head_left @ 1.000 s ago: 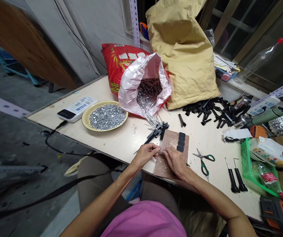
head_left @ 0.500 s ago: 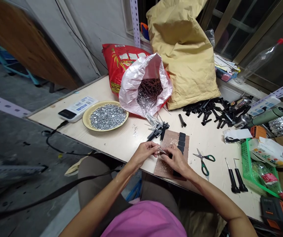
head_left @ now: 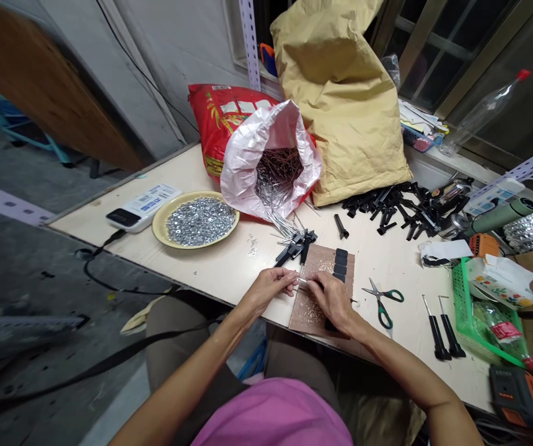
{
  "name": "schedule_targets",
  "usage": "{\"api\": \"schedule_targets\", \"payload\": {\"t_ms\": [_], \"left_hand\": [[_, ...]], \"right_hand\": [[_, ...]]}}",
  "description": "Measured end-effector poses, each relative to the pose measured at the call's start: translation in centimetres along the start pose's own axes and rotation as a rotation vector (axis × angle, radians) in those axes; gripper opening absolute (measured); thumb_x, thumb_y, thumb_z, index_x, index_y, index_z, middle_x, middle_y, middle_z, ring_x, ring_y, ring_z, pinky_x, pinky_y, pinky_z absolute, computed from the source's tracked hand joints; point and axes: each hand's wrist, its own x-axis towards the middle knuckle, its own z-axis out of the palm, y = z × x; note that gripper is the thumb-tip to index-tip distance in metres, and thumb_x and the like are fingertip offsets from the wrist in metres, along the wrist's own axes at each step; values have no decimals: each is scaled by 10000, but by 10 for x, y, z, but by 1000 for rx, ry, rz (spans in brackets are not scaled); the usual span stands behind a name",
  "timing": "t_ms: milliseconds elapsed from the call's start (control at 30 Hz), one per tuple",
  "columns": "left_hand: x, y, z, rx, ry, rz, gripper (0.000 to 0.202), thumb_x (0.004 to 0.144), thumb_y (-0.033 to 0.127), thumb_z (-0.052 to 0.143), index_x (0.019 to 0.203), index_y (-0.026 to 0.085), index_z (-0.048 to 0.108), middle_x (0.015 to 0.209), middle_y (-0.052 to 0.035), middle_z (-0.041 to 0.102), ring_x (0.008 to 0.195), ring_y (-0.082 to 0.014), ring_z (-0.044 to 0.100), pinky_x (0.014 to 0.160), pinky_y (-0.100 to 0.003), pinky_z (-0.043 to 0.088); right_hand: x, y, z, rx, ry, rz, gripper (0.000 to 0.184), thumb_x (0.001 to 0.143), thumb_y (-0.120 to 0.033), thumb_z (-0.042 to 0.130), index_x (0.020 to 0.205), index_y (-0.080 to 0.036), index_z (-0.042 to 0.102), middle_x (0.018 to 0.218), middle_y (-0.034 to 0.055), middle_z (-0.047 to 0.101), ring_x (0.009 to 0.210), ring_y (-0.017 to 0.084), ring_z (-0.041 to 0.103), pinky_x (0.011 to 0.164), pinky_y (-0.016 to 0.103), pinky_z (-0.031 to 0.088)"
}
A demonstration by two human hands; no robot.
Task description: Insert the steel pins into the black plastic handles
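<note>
Over the near edge of a brown board, my two hands meet fingertip to fingertip. My left hand is closed in a pinch; whatever lies between its fingertips is too small to make out. A thin metal rod bridges the gap, its other end in the closed fingers of my right hand. Black rounded pads lie in a row on the board, beside pale crumbs. Just beyond my left hand are black-handled pieces with metal rods. Small washer-like bits are scattered on the table.
A yellow dish holds many small metal pieces. Behind it, an open red-and-white bag contains metal rods, beside a tan sack. Black parts are heaped at the back right. Scissors, two hook tools and a green basket lie rightward.
The metal rod has turned from slanted to nearly level between my hands. My right hand's fingers have shifted slightly and stay closed. The whole view has moved a little.
</note>
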Motion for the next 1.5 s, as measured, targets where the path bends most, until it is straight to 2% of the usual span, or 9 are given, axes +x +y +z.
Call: {"api": "schedule_targets", "payload": {"t_ms": [300, 433, 567, 700, 800, 933, 1100, 1300, 1500], "left_hand": [[-5, 1, -1, -54, -2, 1, 469, 647, 505, 720, 888, 104, 689, 673, -24, 643, 557, -104, 573, 589, -264, 515], [-6, -15, 3, 346, 47, 269, 445, 802, 525, 527, 977, 150, 691, 822, -67, 686, 685, -166, 631, 671, -336, 544], [-4, -46, 21, 847, 22, 684, 392, 908, 407, 394, 1089, 180, 658, 1116, -115, 675, 1103, -256, 582, 932, -451, 480], [4, -80, 35, 1183, 61, 955, 457, 939, 295, 355, 1364, 134, 406, 1372, -170, 495, 1333, -287, 368, 1003, -480, 435], [9, -96, 37, 1316, 121, 1053, 552, 938, 207, 352, 1458, 129, 179, 1411, -197, 437, 1363, -285, 308, 1017, -476, 427], [10, -101, 35, 1364, 157, 1065, 618, 934, 140, 329, 1477, 163, 35, 1443, -189, 392, 1377, -274, 269, 1033, -483, 416], [8, -100, 32, 1360, 114, 1011, 629, 916, 71, 271, 1478, 201, 19, 1500, -161, 294, 1388, -269, 237, 1056, -515, 383], [5, -96, 31, 1368, 72, 1008, 646, 895, 30, 245, 1477, 184, 11, 1507, -163, 278, 1401, -261, 197, 1067, -513, 369], [6, -95, 29, 1406, 64, 969, 630, 892, 35, 239, 1475, 168, 42, 1502, -171, 289, 1403, -261, 189, 1078, -524, 346]], "right_hand": [[-7, 10, -18, -69, 57, -79, 190, 940, -249, 441, 867, -197, 609, 812, 28, 638, 745, 152, 601, 676, 245, 443], [-5, 44, -40, -248, 136, -101, 241, 962, -283, 401, 880, -196, 611, 839, 39, 625, 761, 158, 592, 682, 255, 438], [10, 88, -59, -409, 153, -136, 272, 970, -283, 380, 873, -179, 612, 846, 58, 619, 756, 165, 565, 677, 270, 436], [15, 110, -61, -443, 171, -217, 254, 963, -261, 406, 842, -161, 606, 805, 64, 616, 762, 171, 539, 680, 280, 445], [-8, 107, -46, -406, 105, -388, 257, 967, -202, 386, 825, -144, 592, 766, 56, 598, 725, 156, 520, 631, 268, 443], [-32, 102, -33, -344, -48, -662, 234, 962, -157, 388, 839, -145, 587, 711, 24, 568, 679, 134, 498, 589, 249, 436], [-6, 106, -51, -379, 71, -432, 292, 976, -175, 335, 800, -133, 564, 725, 47, 559, 686, 139, 504, 581, 254, 446], [-47, 85, -42, -362, -218, -777, 241, 966, -113, 352, 886, -123, 580, 725, 34, 550, 700, 132, 495, 626, 249, 412], [-27, 96, -48, -281, -163, -589, 276, 981, -185, 333, 868, -129, 579, 752, 52, 562, 716, 145, 485, 640, 268, 430]]}}
